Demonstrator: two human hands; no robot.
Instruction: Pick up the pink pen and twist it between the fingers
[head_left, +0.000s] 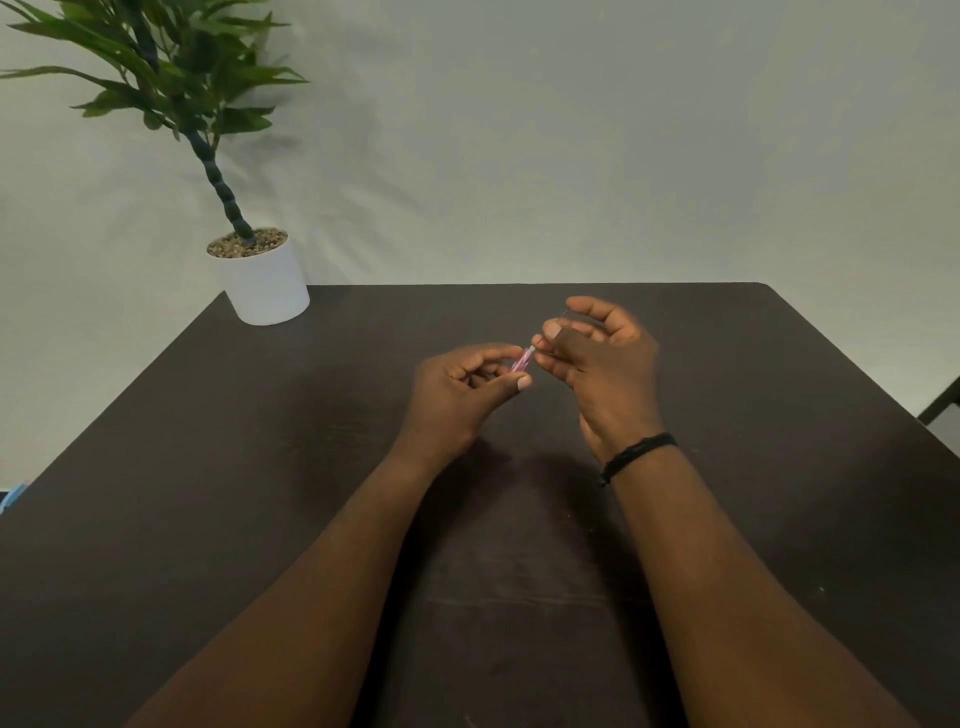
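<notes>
Fingers of both hands are curled in above the middle of the table, each pair of fingertips closed on something small. Of the things in view, the dark brown table (260, 519) is the largest, filling the lower half of the picture, with a pale wall behind its far edge. At its far left corner stands a potted plant (171, 78) with long green leaves and a ringed dark stem that leans left as it rises. Its container is a white pot (267, 291), round and plain, filled to the rim with small brown pebbles (248, 243), out of which the stem grows. Both bare forearms reach in from the near edge, well apart from the pot. On the right wrist sits a black braided bracelet (636, 454). The left hand (457, 395) has its thumb and forefinger bent toward each other and pinches a small pink tube (522, 359), held tilted just above the table, its upper end pointing at the other hand. The right hand (605, 358) is raised just beside it, thumb and forefinger nipped together at the tube's tip; the remaining fingers are loosely curved. A very thin dark wire or needle (565, 312) shows near the tip of the upper finger, too fine to identify for sure.
</notes>
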